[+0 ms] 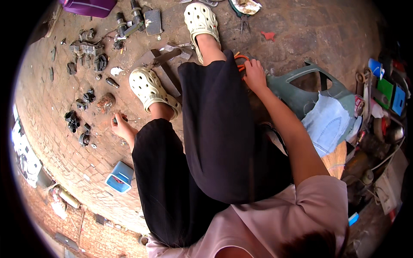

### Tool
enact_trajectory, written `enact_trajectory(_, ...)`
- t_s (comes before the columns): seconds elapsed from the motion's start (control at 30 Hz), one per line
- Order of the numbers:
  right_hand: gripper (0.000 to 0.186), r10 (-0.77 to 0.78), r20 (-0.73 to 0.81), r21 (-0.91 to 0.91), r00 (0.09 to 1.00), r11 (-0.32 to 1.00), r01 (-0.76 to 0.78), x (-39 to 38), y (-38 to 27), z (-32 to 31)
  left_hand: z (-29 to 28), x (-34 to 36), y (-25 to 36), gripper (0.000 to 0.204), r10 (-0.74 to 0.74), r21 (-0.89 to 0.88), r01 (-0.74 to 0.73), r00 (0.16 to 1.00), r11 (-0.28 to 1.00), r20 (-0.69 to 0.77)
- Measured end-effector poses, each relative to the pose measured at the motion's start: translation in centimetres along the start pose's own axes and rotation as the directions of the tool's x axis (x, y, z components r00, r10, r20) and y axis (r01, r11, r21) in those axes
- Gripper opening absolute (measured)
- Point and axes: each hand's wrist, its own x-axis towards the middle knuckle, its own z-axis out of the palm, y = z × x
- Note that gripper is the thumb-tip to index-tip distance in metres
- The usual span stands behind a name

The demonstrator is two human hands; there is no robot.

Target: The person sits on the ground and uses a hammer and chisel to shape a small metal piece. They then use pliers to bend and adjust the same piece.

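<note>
Two bare hands reach forward on either side of the person's dark-trousered knees. The left hand [124, 130], left of centre in the frame, has its fingers curled around a small dark piece [124, 120]; the right hand [254, 76], above centre, is bent down at orange handles [242, 56] beside the knee, and whether it grips them I cannot tell. Work looks partway along: loose dark parts [72, 121] already lie apart on the brick floor [47, 99] at left, while a grey metal block [86, 48] at upper left seems to have fittings attached; how much remains cannot be judged. The left forearm is mostly hidden behind the knee, its hand low over the floor; the right arm comes up from the lower right, nearly straight, with the wrist bent. Farther out, a reddish rounded object [105, 102] lies just above the left hand, a hammer [170, 56] lies between the pale clogs [201, 20] at upper centre, a blue container [124, 170] is at lower left, and a green plastic stool [277, 88] bearing a denim cloth [329, 124] occupies the right.
</note>
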Motion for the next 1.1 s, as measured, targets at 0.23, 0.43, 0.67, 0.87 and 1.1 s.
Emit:
enact_trajectory(0.23,0.035,-0.382,0.030,-0.130,0.924,0.915,0.383,1.6,1.5,1.4,-1.3,0.5,-3.5,0.015,-0.081,0.042,0.077,0.992,0.996,0.093)
enact_trajectory(0.43,0.032,-0.261,0.444,-0.126,0.857,0.929,0.348,2.8,0.2,0.3,-2.9,-1.1,-0.2,0.008,-0.103,-0.305,0.104,0.994,0.946,0.021)
enact_trajectory(0.67,0.027,-0.145,0.761,0.044,0.633,0.984,0.172,-0.9,2.8,0.2,-5.1,-10.4,13.8,0.007,-0.034,-0.667,0.232,0.954,0.708,0.296)
enact_trajectory(0.87,0.043,0.018,0.290,0.441,0.957,0.885,-0.150,-10.0,-2.9,-14.7,-11.2,-20.0,21.4,0.006,0.276,-0.817,0.123,0.904,0.563,0.326)
enact_trajectory(1.1,0.046,0.026,-0.051,0.941,0.998,0.336,0.039,-20.0,-8.8,-28.1,-11.5,-28.8,24.9,0.005,0.311,-0.863,0.069,0.916,0.500,0.254)
